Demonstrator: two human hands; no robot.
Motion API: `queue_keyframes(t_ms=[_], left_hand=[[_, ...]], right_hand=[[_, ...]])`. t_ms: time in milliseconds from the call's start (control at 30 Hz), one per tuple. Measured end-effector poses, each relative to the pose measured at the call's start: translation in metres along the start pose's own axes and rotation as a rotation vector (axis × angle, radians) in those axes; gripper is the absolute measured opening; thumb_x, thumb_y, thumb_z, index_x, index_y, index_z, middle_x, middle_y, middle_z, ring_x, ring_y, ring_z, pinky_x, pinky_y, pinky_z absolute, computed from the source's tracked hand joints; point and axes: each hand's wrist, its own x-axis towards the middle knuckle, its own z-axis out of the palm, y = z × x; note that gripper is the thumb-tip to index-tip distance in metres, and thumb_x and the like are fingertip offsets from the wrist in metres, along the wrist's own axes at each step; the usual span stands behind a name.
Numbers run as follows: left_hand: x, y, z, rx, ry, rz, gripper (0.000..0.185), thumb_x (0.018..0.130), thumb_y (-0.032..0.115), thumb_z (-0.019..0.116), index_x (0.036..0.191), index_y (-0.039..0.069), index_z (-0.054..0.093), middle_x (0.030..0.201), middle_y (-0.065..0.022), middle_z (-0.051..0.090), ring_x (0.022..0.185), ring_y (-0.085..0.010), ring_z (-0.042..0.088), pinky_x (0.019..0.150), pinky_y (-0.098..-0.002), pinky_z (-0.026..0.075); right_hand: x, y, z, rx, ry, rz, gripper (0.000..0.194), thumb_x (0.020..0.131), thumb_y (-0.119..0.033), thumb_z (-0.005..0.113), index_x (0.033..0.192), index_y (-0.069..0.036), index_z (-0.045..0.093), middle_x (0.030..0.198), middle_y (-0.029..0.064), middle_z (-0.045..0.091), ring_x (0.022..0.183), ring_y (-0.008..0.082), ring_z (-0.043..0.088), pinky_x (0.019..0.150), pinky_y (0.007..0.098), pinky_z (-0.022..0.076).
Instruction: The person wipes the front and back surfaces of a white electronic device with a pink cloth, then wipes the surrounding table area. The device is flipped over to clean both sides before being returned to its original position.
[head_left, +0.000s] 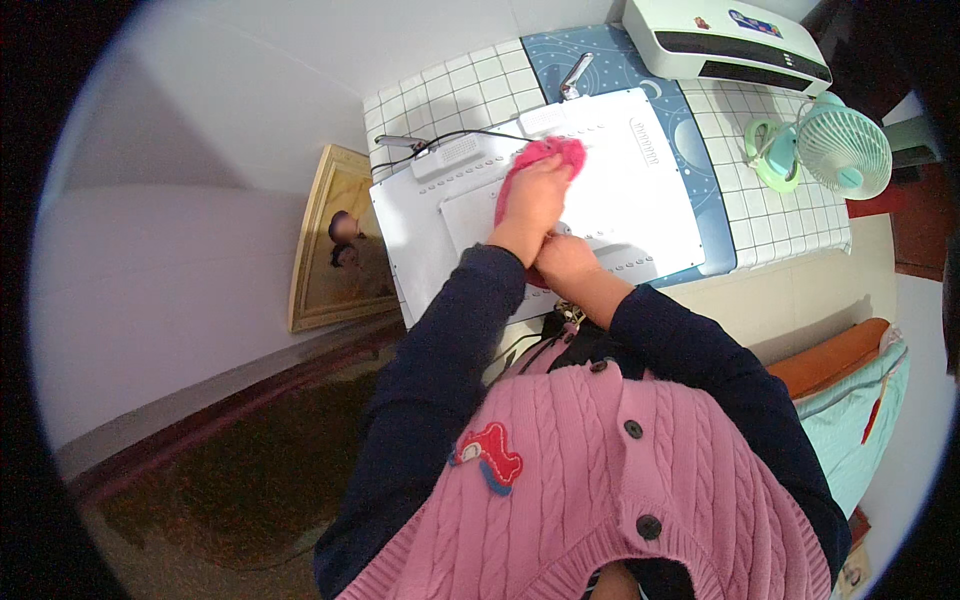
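Note:
A flat white appliance panel (630, 202), probably the back of a television or monitor, lies on the table in front of me. It has rows of vent slots, two perforated grilles and chrome feet (576, 75) at its far edge. My left hand (536, 191) grips a fluffy pink cloth (559, 150) and presses it against the panel. Close by the left wrist, my right hand (564, 256) is curled low over the panel. Its fingertips are hidden, so I cannot tell whether it holds the cloth's lower end, which shows beneath it.
A black cable (465, 133) runs across the panel's far edge. On the table's checked cover (757, 225) stand a green desk fan (844, 150) and a white heater-like appliance (727, 45). A framed picture (315, 247) leans at the left wall. An orange-brown chair back (832, 360) is at the right.

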Motion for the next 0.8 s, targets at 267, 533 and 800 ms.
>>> queue_keyframes(t_ms=[267,533,800], left_hand=[[-0.013,0.015,-0.002,0.036,-0.187,0.092,0.024,0.085,0.010,0.060,0.101,0.009,0.077,0.116,-0.0119,0.071,0.109,-0.0284,0.066,0.096,-0.0388,0.051],[-0.017,0.008,-0.022,-0.148,-0.612,-0.042,0.025,0.081,0.007,0.063,0.098,0.017,0.078,0.101,-0.0114,0.074,0.101,-0.0319,0.067,0.091,-0.0412,0.053],[-0.036,0.000,-0.081,-0.428,0.208,-0.436,0.042,0.089,0.002,0.053,0.129,0.008,0.060,0.123,-0.0167,0.065,0.117,-0.0354,0.060,0.102,-0.0435,0.046]], right_hand=[[-0.003,-0.008,0.001,0.162,0.149,0.066,0.023,0.083,-0.029,0.067,0.098,-0.013,0.071,0.092,0.0140,0.073,0.086,0.0358,0.070,0.076,0.0469,0.0565],[0.002,0.005,0.020,0.060,0.215,-0.010,0.020,0.086,-0.017,0.057,0.100,-0.010,0.070,0.093,0.0162,0.072,0.083,0.0356,0.070,0.071,0.0476,0.0569],[-0.031,0.056,-0.010,0.282,0.400,0.003,0.024,0.081,-0.010,0.061,0.101,-0.010,0.073,0.096,0.0160,0.071,0.088,0.0372,0.069,0.080,0.0459,0.0556]])
